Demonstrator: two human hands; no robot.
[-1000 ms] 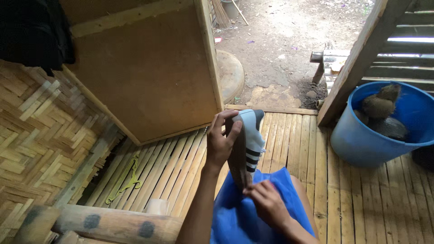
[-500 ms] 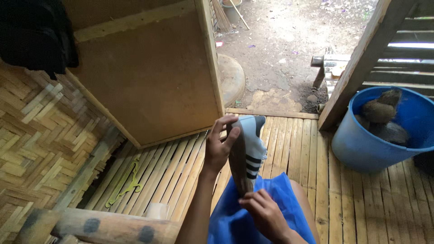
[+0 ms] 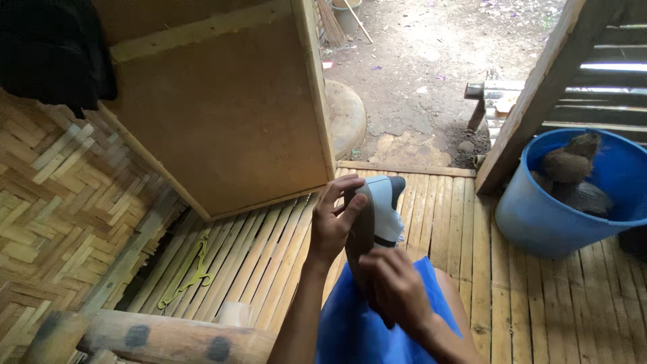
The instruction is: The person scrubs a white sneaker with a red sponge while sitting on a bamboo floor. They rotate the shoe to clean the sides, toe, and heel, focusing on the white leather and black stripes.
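Note:
A light blue sneaker [image 3: 383,209] with dark stripes and a brown sole stands on end over my lap. My left hand [image 3: 334,219] grips its toe end, with the thumb lying across the sole. My right hand [image 3: 394,290] covers the lower half of the sole and the heel, fingers pressed against it. Blue shorts [image 3: 357,330] cover my knees below the shoe.
A wooden door panel [image 3: 222,108] stands open at left over the bamboo slat floor [image 3: 465,222]. A blue bucket [image 3: 539,216] with coconut husks sits at right beside a wooden post [image 3: 532,94]. A yellow-green hanger [image 3: 185,273] lies on the slats. A thick log [image 3: 155,337] crosses the lower left.
My right hand has slid up from the heel onto the sole, hiding the stripes. The shoe has turned slightly in my left hand.

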